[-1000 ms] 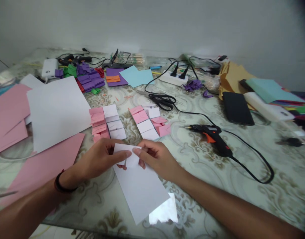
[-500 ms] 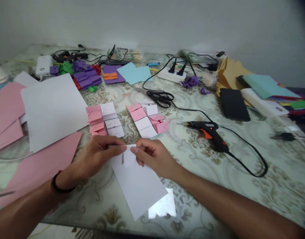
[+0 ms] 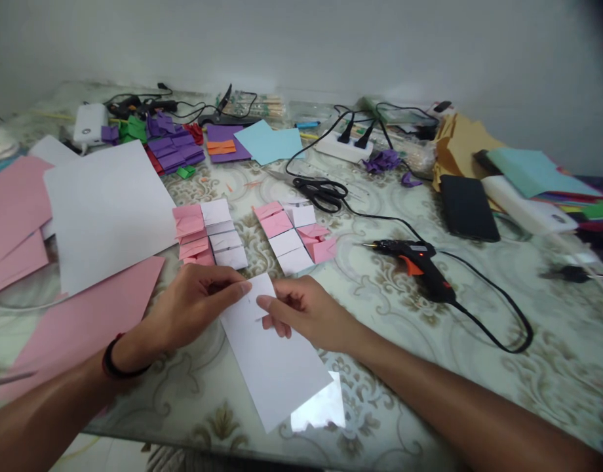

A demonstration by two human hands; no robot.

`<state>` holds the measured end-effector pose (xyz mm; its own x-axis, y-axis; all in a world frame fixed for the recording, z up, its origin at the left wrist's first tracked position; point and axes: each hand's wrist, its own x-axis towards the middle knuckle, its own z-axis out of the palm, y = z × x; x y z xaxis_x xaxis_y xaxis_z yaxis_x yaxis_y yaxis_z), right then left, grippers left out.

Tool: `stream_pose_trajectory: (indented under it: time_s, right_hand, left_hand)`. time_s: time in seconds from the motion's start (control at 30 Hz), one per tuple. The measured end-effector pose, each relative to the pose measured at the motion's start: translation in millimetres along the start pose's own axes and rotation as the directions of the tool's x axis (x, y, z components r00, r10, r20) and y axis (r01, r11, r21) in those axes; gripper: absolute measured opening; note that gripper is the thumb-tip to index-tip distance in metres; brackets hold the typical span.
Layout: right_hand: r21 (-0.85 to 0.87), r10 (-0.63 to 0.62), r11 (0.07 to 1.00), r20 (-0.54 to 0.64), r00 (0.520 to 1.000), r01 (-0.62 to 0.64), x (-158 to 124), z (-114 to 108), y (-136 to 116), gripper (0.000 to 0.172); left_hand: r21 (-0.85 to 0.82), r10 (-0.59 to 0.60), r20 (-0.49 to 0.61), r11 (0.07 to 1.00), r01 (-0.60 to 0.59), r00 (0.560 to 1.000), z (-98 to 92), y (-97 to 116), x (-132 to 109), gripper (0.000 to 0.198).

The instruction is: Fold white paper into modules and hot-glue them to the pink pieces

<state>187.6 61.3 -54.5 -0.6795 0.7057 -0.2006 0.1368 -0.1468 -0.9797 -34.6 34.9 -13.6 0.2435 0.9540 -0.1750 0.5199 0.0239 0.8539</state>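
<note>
A small white paper piece (image 3: 263, 284) is pinched between the thumbs and fingers of my left hand (image 3: 196, 305) and my right hand (image 3: 309, 311). It slants up to the right, with a short dark mark or slit on it. Beneath it, a larger white sheet (image 3: 279, 377) lies on the table; whether the two are joined I cannot tell. Just beyond my hands sit two folded pink-and-white paper pieces, one on the left (image 3: 210, 233) and one on the right (image 3: 294, 237).
A glue gun (image 3: 419, 262) lies at the right with its cord looping. Black scissors (image 3: 324, 193) rest behind the folded pieces. White paper (image 3: 107, 216) and pink sheets (image 3: 85, 318) spread at the left. A power strip (image 3: 343, 147) and a black phone (image 3: 468, 206) are farther back.
The small white piece has tilted, its right side swinging downward, and the dark gap at its left no longer shows. My right fingers have shifted slightly lower along it.
</note>
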Motion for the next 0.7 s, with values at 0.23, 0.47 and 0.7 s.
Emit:
stream_pose_trajectory:
  time_s: [0.23, 0.47, 0.7]
  right_hand:
    - [0.0, 0.004, 1.0, -0.007, 1.0, -0.004, -0.4, -2.5, 3.1, 0.045]
    - [0.144, -0.025, 0.989, -0.089, 0.996, 0.038, 1.9, 2.4, 5.5, 0.039]
    - [0.309, 0.016, 0.95, -0.163, 0.986, 0.035, 4.8, 5.2, 6.4, 0.039]
  left_hand:
    - [-0.052, -0.028, 0.076, 0.998, 0.032, 0.997, 0.4, -1.6, 3.3, 0.038]
    - [-0.031, -0.035, 0.13, 0.999, 0.039, 0.991, -0.9, -7.4, 5.2, 0.044]
    - [-0.03, -0.074, 0.072, 0.997, 0.076, 0.995, 0.2, -8.6, 4.8, 0.044]
